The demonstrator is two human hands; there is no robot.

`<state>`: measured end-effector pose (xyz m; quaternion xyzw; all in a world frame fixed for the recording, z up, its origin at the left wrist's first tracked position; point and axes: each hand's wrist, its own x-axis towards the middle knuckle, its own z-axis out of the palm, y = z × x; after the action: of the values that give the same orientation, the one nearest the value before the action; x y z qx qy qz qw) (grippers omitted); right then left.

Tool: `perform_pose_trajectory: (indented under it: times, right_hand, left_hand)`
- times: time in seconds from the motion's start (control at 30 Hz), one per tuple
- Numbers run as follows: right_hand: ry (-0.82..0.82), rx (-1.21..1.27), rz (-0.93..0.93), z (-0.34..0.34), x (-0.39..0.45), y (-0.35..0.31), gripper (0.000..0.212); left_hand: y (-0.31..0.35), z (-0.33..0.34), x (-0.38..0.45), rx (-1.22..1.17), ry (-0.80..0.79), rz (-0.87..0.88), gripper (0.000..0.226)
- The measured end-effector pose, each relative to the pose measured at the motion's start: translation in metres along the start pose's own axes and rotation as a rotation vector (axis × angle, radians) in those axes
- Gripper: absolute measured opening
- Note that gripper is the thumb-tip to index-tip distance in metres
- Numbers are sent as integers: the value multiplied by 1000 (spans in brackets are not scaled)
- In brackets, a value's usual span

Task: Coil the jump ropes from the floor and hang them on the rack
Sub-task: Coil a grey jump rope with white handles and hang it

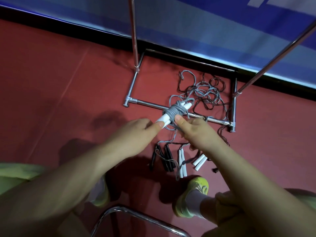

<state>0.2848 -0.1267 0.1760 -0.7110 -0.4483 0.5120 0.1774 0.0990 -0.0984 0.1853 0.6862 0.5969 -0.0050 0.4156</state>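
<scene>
The left hand point(135, 134) pinches the near ends of two white handles point(163, 119) between thumb and fingers, and the right hand point(196, 129) has its thumb pressed against the grey cord where it leaves the bundle, its other fingers curled under and mostly hidden. Between the two hands sits the grey jump rope point(174, 111), its cord wound in tight turns around the paired handles, whose far tips poke out beyond the wraps; a loose grey strand drops from the bundle toward the floor. The bundle is held in the air above the front base bar of the chrome rack point(148, 104), whose uprights rise at left and right. Inside the rack's base a tangle of grey and dark cords point(205, 93) lies on the red floor point(59, 74). Nearer the person, black handles point(164, 159) and two pairs of white handles point(182, 165) lie just beside each other on the floor. Yellow-green shoes point(196, 187) show below, and a curved chrome tube point(130, 214) crosses the bottom edge.
</scene>
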Motion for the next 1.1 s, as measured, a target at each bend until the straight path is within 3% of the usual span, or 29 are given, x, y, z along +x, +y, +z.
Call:
perform_pose_trajectory:
  times: [0.1, 0.4, 0.6, 0.8, 0.9, 1.0, 1.1]
  right_hand:
    - [14, -69, -18, 4, -2, -1, 57]
    - [-129, 210, 101, 6, -5, 4, 84]
    - [-141, 331, 26, 5, -1, 5, 49]
    - [-148, 406, -1, 6, -2, 3, 46]
    - [-102, 379, 25, 5, -2, 3, 48]
    - [-115, 394, -30, 6, -3, 2, 38]
    - [-140, 463, -129, 8, -4, 4, 43]
  left_hand:
    - [1, -2, 3, 38, 5, -42, 51]
    - [-2, -2, 4, -8, 44, -27, 30]
    - [2, -1, -1, -29, 86, 5, 45]
    - [3, 1, -2, 20, 109, 90, 49]
    - [1, 1, -1, -130, 10, 49, 54]
    - [6, 0, -1, -583, -119, -140, 61]
    - [11, -6, -3, -883, -466, -304, 73]
